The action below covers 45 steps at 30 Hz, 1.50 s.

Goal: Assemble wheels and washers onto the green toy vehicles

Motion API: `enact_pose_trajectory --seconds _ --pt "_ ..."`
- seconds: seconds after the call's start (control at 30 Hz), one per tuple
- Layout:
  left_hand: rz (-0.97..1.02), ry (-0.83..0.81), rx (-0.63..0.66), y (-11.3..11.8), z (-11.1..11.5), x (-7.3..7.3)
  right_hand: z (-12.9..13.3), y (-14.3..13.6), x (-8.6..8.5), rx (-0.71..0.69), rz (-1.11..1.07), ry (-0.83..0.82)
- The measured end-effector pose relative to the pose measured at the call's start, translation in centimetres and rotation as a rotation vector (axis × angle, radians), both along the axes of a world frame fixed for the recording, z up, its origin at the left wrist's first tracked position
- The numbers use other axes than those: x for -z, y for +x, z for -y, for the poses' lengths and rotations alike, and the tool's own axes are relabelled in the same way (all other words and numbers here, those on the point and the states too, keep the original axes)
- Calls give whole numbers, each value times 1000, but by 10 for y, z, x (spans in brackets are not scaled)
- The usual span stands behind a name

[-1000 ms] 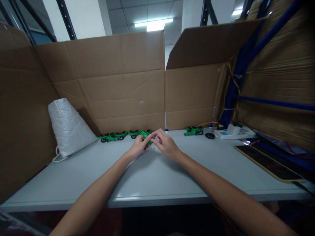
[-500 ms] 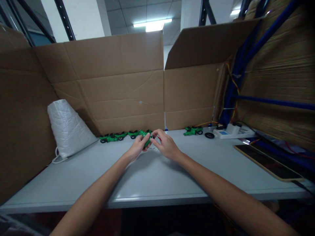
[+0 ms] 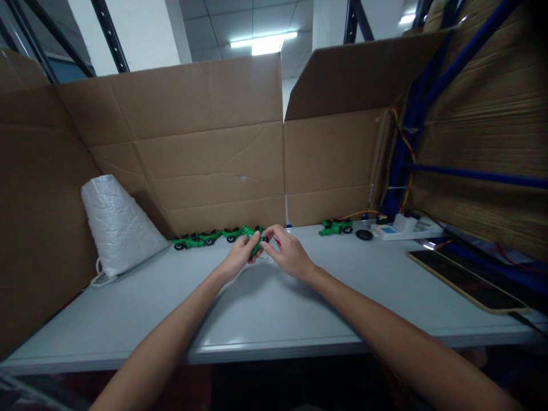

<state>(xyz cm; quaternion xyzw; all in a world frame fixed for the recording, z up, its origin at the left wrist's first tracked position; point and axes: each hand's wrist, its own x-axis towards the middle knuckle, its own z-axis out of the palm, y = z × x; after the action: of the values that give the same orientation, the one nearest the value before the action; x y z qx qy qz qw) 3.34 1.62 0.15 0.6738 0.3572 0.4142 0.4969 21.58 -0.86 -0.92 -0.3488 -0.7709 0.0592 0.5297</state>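
Above the middle of the table, my left hand (image 3: 237, 257) is closed around a green toy vehicle (image 3: 256, 248). My right hand (image 3: 291, 254) pinches the right end of the same toy, at a small dark part that looks like a wheel. A thin red piece (image 3: 278, 242) shows by the right fingers; its kind is too small to make out. Fingers cover much of the held toy. Behind the left hand stands a row of green toy vehicles (image 3: 208, 237) with black wheels. Another green toy vehicle (image 3: 336, 227) stands farther right.
A cone-shaped bundle in white wrap (image 3: 117, 228) stands at the left. Beside the right toy lies a black ring (image 3: 364, 234), then a white power strip (image 3: 428, 229). A dark flat device (image 3: 468, 279) lies at the right edge. Cardboard walls (image 3: 214, 154) enclose the table (image 3: 141, 319).
The view has shifted very slightly. Both hands keep the same hold on the toy vehicle, with barely any finger movement visible.
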Motion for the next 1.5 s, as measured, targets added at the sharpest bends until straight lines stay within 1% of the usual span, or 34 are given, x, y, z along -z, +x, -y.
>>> enact_pose_trajectory --seconds 0.13,0.3,0.4,0.47,0.53,0.6,0.7,0.83,0.97,1.1,1.37,1.5 --pt "-22 10 40 0 -1 3 -2 2 1 -3 -3 28" --pt "70 -102 59 -3 -2 1 -4 2 2 -18 14 -1" --pt "109 -118 41 -5 -4 -2 -4 3 2 -46 48 -32" --pt "115 -114 4 -6 -5 -3 -5 5 2 -39 85 -50" --pt "113 -116 -42 -6 -6 -3 -7 10 1 -22 162 -82" --pt "114 -126 -83 -7 -7 -3 -10 16 1 -12 297 -124" --pt "118 -136 -107 -8 -8 -4 -12 26 -1 6 503 -190" --pt "117 -132 -108 -7 -8 -4 -10 34 -6 47 614 -298" --pt "117 -113 -105 -5 -7 -4 -8 34 -5 46 692 -352" --pt "112 -113 -109 -5 -6 -5 -6 32 -3 31 712 -368" --pt "114 -116 -114 -4 -3 -7 -1 28 -5 -35 697 -371" --pt "120 -120 -113 -4 -3 -7 -4 29 -2 -105 650 -344"
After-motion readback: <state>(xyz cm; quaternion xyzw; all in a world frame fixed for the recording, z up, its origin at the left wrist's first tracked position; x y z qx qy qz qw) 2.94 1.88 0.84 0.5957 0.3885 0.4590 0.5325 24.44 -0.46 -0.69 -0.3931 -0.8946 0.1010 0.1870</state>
